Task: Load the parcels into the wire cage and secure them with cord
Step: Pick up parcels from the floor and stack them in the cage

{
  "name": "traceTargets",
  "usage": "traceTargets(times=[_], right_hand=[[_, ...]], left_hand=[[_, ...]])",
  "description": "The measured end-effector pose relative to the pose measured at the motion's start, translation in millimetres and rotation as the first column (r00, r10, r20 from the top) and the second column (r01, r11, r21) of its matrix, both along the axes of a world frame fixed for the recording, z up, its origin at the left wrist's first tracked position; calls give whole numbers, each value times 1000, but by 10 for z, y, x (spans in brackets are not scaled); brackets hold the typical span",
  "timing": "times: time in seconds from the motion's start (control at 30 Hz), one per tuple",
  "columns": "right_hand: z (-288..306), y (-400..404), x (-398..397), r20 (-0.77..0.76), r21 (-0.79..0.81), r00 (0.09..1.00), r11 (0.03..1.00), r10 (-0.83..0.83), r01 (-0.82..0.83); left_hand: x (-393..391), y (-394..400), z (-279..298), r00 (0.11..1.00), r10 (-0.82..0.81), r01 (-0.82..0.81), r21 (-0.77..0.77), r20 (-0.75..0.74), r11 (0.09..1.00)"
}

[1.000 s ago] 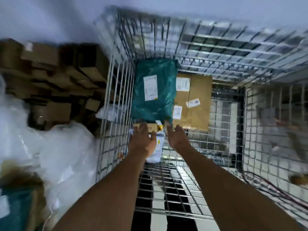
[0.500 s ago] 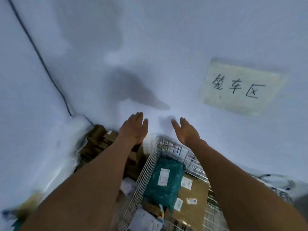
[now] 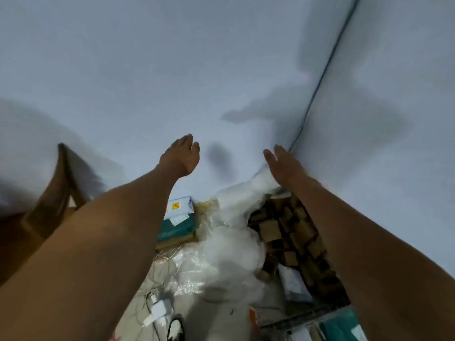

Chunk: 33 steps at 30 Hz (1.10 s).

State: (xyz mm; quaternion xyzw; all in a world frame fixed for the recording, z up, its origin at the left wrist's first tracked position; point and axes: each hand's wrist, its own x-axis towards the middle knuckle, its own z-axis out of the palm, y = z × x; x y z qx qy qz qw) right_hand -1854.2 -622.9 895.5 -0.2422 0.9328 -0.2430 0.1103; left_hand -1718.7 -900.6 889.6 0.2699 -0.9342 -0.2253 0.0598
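My left hand [image 3: 181, 156] and my right hand [image 3: 283, 163] are stretched out in front of me at wall height, fingers apart, both holding nothing. Below them a heap of parcels lies on the floor: a teal bag with a white label [image 3: 177, 226], a pale parcel with an orange sticker [image 3: 178, 205], and small brown cardboard boxes [image 3: 290, 232] against the wall. Only a corner of the wire cage [image 3: 295, 324] shows at the bottom right, with a teal parcel [image 3: 342, 326] inside it. I see no cord for tying.
Clear plastic wrap [image 3: 226, 252] is piled between the parcels. White chargers and cables [image 3: 157, 308] lie on the floor. A wooden chair [image 3: 56, 193] stands at the left. A thin cable [image 3: 320, 80] runs up the wall corner.
My view has swung left, away from the cage, toward the floor pile. Both hands let go of the parcel in the cage and rose, empty.
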Motion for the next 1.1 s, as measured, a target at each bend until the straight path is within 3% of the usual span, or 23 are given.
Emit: traceTargets(times=[0.13, 0.33, 0.53, 0.73, 0.9, 1.1], right_hand=[[-294, -1690, 359, 55, 52, 984, 984, 168, -171], [-489, -3262, 797, 62, 97, 954, 949, 295, -300], [-512, -3861, 662, 11, 257, 949, 916, 316, -308], [-747, -4494, 558, -1, 245, 923, 895, 385, -373], [-1372, -4614, 305, 75, 247, 940, 908, 332, -340], [-2704, -4706, -204, 249, 314, 931, 888, 266, -337]], left_hand=[[937, -1452, -324, 982, 182, -184, 49, 52, 982], [1578, -2811, -587, 961, 251, -256, 31, 118, 966], [1649, -3186, -816, 943, 322, -330, 133, 82, 934], [1543, -3405, -1227, 925, 364, -378, 178, 109, 908], [1209, -3566, -1805, 929, 335, -362, 191, 159, 912], [839, -3602, -2997, 889, 361, -436, 281, 282, 855]])
